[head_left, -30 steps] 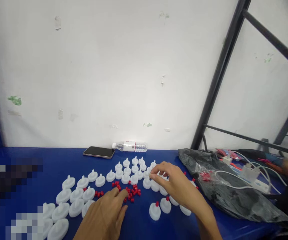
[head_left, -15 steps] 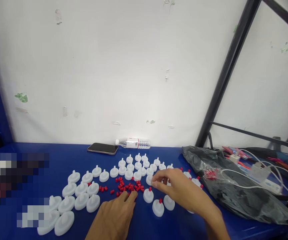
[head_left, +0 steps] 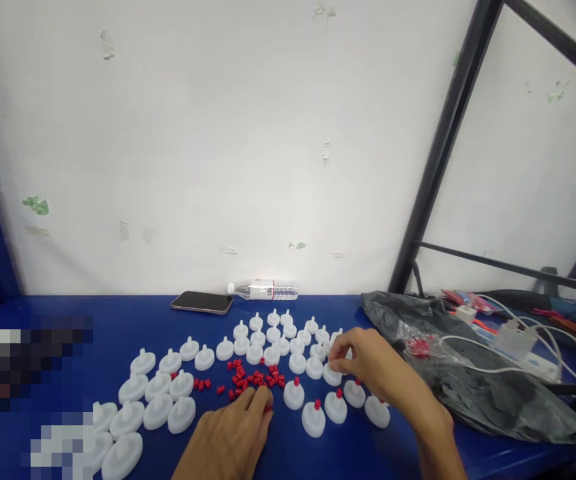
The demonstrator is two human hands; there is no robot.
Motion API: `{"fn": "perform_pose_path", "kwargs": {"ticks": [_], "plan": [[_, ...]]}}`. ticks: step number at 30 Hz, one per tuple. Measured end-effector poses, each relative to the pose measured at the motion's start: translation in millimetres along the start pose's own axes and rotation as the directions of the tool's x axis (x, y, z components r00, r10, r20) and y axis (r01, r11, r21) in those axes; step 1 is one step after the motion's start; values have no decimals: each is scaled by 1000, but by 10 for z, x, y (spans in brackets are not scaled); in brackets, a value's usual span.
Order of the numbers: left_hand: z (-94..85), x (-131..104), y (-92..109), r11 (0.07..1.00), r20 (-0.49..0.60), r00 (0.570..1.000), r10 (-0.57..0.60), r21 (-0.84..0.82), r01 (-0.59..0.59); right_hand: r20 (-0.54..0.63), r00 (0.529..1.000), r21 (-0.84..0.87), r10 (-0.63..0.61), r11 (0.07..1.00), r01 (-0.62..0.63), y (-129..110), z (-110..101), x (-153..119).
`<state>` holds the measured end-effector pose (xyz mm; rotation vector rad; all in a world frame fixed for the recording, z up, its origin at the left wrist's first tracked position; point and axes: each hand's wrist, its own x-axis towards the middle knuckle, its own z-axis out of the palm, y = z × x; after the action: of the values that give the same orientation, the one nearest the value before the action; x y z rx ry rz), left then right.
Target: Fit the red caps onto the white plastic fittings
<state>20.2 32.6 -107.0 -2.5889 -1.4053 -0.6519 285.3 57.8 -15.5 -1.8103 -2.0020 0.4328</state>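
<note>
White nozzle lids (head_left: pixel 181 415), round with a narrow spout on top, stand in groups on the blue table. Small red caps (head_left: pixel 238 377) lie loose in a pile among them. Beside the pile's near edge, my left hand (head_left: pixel 231 430) rests low with its fingers bent together; what lies between the fingertips is hidden. My right hand (head_left: pixel 371 363) has thumb and fingers closed at the top of a white nozzle lid (head_left: pixel 333 376), covering its spout. Several lids in front of that hand carry red caps on their spouts, such as a capped lid (head_left: pixel 313 420).
Against the wall lie a phone (head_left: pixel 202 302) and a plastic bottle (head_left: pixel 263 289) on its side. At right, a dark plastic bag (head_left: pixel 448 393) carries a clear packet of red caps (head_left: pixel 419 347), with a power strip (head_left: pixel 531 357) and cables beyond. A black metal post (head_left: pixel 435 160) rises behind.
My right hand has shifted right, from a lid near the middle to one farther right. My left hand stays by the red caps, its fingers drawn in more. The view has shifted slightly.
</note>
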Motion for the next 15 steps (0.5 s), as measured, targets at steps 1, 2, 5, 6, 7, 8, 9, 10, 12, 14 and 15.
{"fn": "perform_pose_path", "kwargs": {"ticks": [1, 2, 5, 6, 7, 8, 9, 10, 12, 14, 15], "plan": [[-7, -7, 1, 1000, -24, 1000, 2, -26, -2, -17, 1000, 10, -10, 1000, 10, 0, -17, -8], [-11, -13, 1, 999, -51, 999, 1, -53, -4, -35, 999, 19, -14, 1000, 15, 1, -40, -23], [-5, -23, -4, 991, -152, 988, -25, -137, 4, -90, 995, 73, -47, 996, 54, -22, -108, -104], [-1, -23, -9, 986, -190, 981, -39, -168, 6, -94, 993, 109, -72, 991, 82, -47, -120, -136], [-1, -23, -16, 979, -226, 973, -51, -202, 5, -93, 990, 153, -102, 981, 116, -83, -121, -166], [-8, -22, -27, 972, -260, 964, -60, -236, -3, -86, 988, 197, -132, 969, 146, -130, -113, -191], [-23, -23, -42, 963, -294, 954, -65, -270, -17, -74, 985, 237, -156, 957, 169, -183, -94, -211], [-47, -25, -59, 953, -327, 943, -69, -301, -34, -58, 983, 265, -175, 947, 184, -242, -67, -223], [-118, -36, -96, 935, -378, 922, -88, -350, -54, -20, 977, 279, -212, 937, 209, -364, 4, -232], [-200, -52, -121, 922, -401, 907, -129, -386, -40, 10, 967, 267, -254, 933, 242, -479, 81, -228], [-235, -58, -125, 916, -400, 904, -149, -401, -26, 18, 962, 264, -274, 929, 260, -530, 118, -225]]}}
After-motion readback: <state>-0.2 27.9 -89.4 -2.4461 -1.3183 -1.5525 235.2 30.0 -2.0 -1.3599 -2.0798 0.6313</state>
